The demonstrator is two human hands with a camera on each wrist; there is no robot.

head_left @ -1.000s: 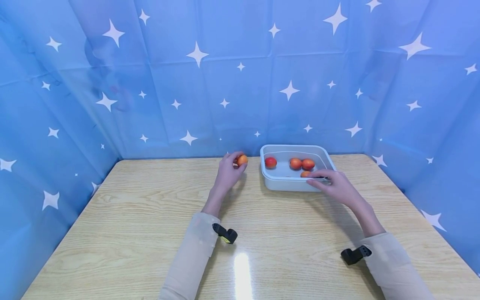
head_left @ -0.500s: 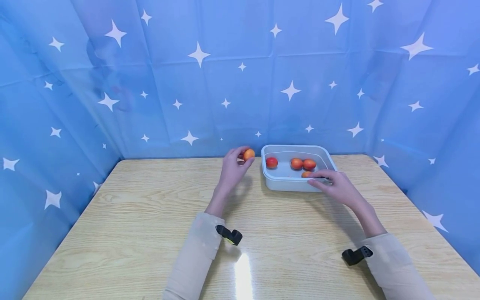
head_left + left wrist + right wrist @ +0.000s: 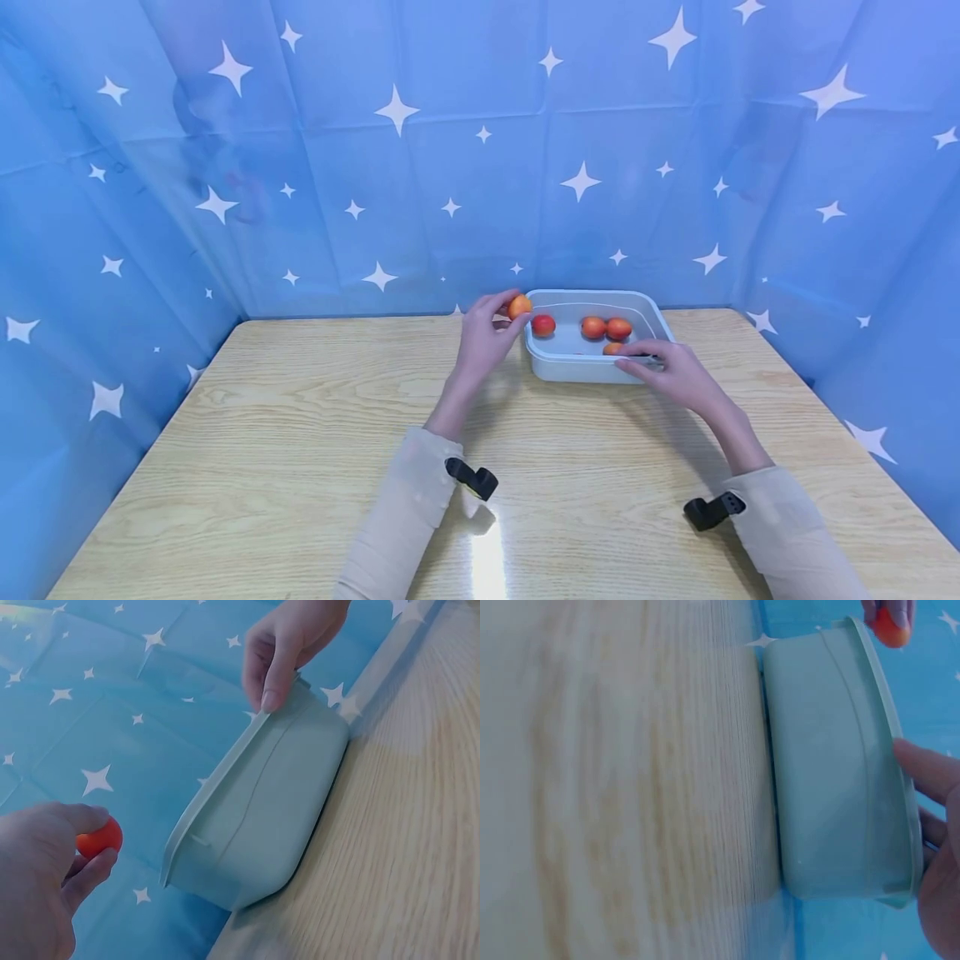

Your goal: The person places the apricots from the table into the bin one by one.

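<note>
My left hand (image 3: 483,333) pinches a small orange-red tomato (image 3: 520,307) between thumb and fingers, beside the left rim of a pale blue-green plastic box (image 3: 577,369). In the left wrist view that tomato (image 3: 101,838) is held off the box's near end, level with its rim. My right hand (image 3: 667,371) grips the near rim toward the right corner, thumb outside the wall and fingers over the inside. Several tomatoes lie in the box, such as a red one (image 3: 543,326) at the left and an orange one (image 3: 612,349) partly hidden by the near rim.
The box stands on a wood-grain table (image 3: 285,467) near its back edge. Behind and to both sides hangs a blue curtain (image 3: 450,167) with white stars. A small black camera (image 3: 471,478) sits on the left sleeve, another camera (image 3: 712,511) on the right.
My left hand has lifted the tomato and carried it right, from left of the box to its left rim. My right hand stays on the box's near rim.
</note>
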